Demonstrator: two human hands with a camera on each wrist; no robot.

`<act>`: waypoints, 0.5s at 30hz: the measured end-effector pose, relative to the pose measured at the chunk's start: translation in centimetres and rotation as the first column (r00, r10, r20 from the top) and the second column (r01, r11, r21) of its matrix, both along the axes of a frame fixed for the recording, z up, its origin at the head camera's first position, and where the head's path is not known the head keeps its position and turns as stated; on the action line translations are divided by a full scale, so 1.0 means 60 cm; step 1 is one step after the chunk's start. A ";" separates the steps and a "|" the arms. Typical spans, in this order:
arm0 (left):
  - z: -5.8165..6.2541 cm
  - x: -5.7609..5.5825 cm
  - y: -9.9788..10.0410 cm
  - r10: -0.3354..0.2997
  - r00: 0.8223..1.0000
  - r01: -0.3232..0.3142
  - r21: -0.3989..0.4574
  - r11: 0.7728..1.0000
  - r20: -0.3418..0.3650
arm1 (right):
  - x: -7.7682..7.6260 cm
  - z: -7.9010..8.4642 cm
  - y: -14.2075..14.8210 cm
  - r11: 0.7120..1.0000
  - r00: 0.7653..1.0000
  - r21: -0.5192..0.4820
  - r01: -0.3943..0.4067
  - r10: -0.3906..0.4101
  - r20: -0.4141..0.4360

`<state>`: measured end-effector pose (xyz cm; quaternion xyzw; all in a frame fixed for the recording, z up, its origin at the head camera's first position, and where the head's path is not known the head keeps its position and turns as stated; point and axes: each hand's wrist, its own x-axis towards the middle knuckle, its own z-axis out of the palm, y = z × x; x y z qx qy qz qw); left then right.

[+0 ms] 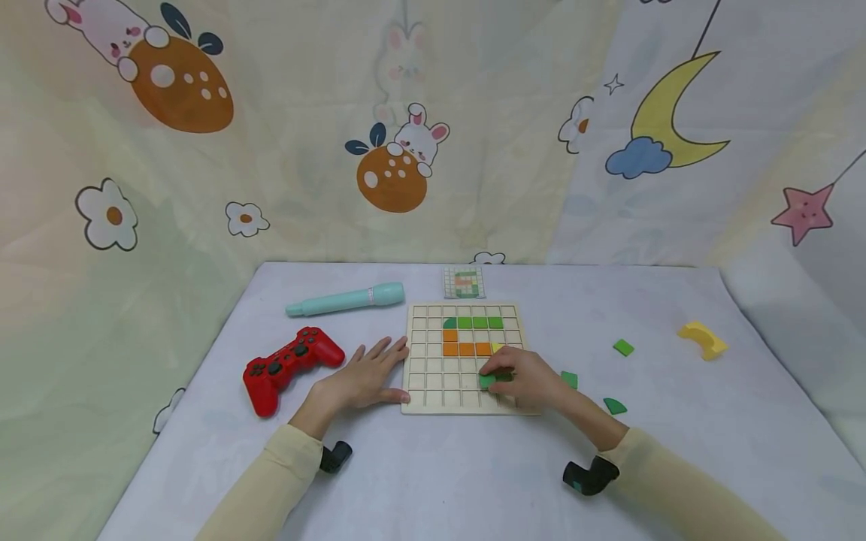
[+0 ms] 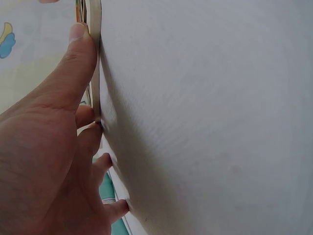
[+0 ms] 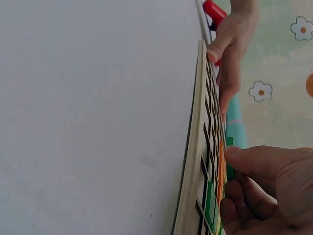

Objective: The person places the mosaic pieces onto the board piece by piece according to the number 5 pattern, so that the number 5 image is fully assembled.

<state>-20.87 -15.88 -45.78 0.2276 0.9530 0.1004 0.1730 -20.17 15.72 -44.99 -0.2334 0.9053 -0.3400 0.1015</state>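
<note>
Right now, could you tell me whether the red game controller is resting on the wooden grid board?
No, the red game controller lies on the table left of the wooden grid board, beyond the left hand.

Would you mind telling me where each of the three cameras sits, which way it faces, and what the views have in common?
Head: worn on the head, facing forward and down at the table; both sleeves, the left hand and right hand at the grid board.
Left wrist: worn on that wrist, looking along the table past the left hand's thumb pressed to the board's edge.
Right wrist: worn on that wrist, looking across the board; right-hand fingers pinch a green tile.
Shared: the right wrist and head views both show the left hand and red controller.
</note>
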 end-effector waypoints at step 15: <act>-0.002 0.000 -0.001 -0.009 1.000 0.009 0.016 1.000 -0.008 | 0.036 -0.011 -0.003 0.998 0.996 0.016 -0.054 0.055 -0.076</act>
